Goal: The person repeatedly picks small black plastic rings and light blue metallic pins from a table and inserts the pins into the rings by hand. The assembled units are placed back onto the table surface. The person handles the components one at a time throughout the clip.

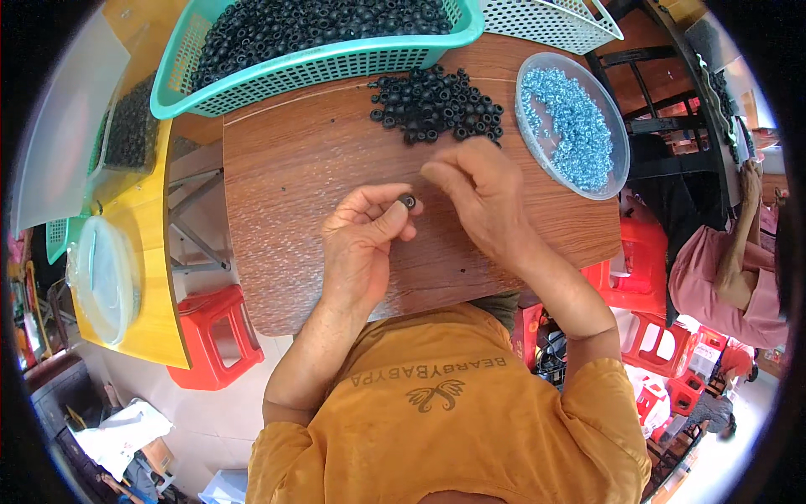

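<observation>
My left hand (363, 239) is over the middle of the brown table (281, 185), thumb and forefinger pinching a small round black part with a hole (408, 201). Just right of it, slightly higher, is my right hand (487, 197). Its fingers are bent together in a pinch; whatever may be between them is too small to make out. A loose pile of the same black parts (437, 105) lies beyond my hands. To the right, a round clear tub (529, 126) holds many small shiny light-blue pieces (583, 139).
A turquoise basket (327, 71) full of black parts stands at the table's far edge, beside a white perforated basket (546, 25). Red stools (220, 336) flank the table. At left is a yellow table (147, 277) with a tub (109, 281). Another person (730, 269) sits at right.
</observation>
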The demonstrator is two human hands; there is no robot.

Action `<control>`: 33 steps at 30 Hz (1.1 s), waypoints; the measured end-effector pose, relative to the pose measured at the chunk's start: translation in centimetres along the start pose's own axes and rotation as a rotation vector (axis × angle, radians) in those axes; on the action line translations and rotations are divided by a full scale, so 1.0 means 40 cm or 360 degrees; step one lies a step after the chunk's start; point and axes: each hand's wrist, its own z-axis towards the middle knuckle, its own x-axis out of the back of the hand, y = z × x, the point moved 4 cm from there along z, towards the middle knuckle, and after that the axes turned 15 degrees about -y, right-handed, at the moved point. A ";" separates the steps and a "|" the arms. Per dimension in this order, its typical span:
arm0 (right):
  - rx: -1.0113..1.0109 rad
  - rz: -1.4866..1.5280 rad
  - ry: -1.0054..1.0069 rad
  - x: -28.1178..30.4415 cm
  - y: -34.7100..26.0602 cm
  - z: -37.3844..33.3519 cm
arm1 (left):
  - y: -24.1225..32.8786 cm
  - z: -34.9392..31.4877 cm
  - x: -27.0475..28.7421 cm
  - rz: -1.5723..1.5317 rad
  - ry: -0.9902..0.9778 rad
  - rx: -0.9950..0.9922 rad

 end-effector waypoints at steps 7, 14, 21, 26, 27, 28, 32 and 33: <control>0.0264 -0.0863 -0.0005 -0.044 0.059 0.065 | 0.009 0.003 0.015 0.0009 0.0056 -0.0017; 0.0351 -0.0970 -0.0099 -0.066 0.058 0.081 | 0.012 0.006 0.022 -0.0033 0.0035 0.0009; 0.0495 -0.0912 -0.0073 -0.045 0.018 0.029 | 0.015 0.002 0.026 -0.0068 0.0043 -0.0010; 0.0524 -0.1092 -0.0277 -0.073 0.006 -0.008 | 0.014 0.001 0.028 -0.0022 0.0050 -0.0018; 0.0523 -0.1101 -0.0297 -0.076 0.004 -0.011 | 0.013 0.001 0.026 -0.0032 0.0039 -0.0020; 0.0510 -0.1082 -0.0313 -0.077 0.004 -0.013 | 0.015 0.000 0.026 -0.0038 0.0029 -0.0023; 0.0447 -0.0857 -0.0326 -0.073 0.006 -0.019 | 0.018 -0.005 0.026 -0.0007 0.0064 -0.0009; 0.0428 -0.0763 -0.0315 -0.069 0.008 -0.020 | 0.020 -0.006 0.026 -0.0005 0.0066 -0.0010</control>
